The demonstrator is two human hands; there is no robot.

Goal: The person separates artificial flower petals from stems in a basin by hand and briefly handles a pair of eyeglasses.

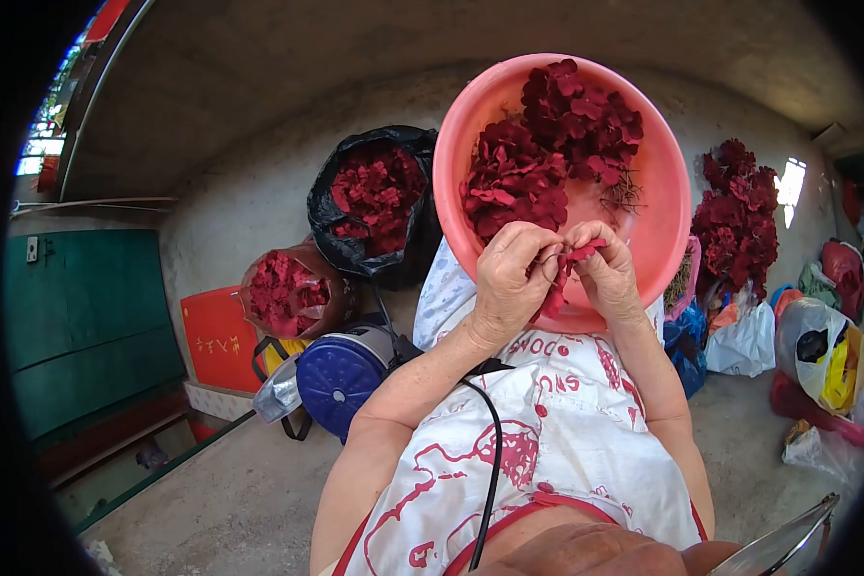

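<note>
Petals [547, 163] fill the pink basin [662, 221]; left hand [511, 278] and right hand [607, 274] each grip clamped on one red petal [564, 269].

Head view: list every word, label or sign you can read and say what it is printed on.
"SNO": red letters, seen upside down, on the white printed cloth over the person's lap; only a fragment.
"DONS" or similar: red letters at the cloth's upper edge, partly cut off, uncertain.
Yellow characters on the red board by the wall: too small and blurred to read.
Nothing legible on the pink basin or the bags.
</note>
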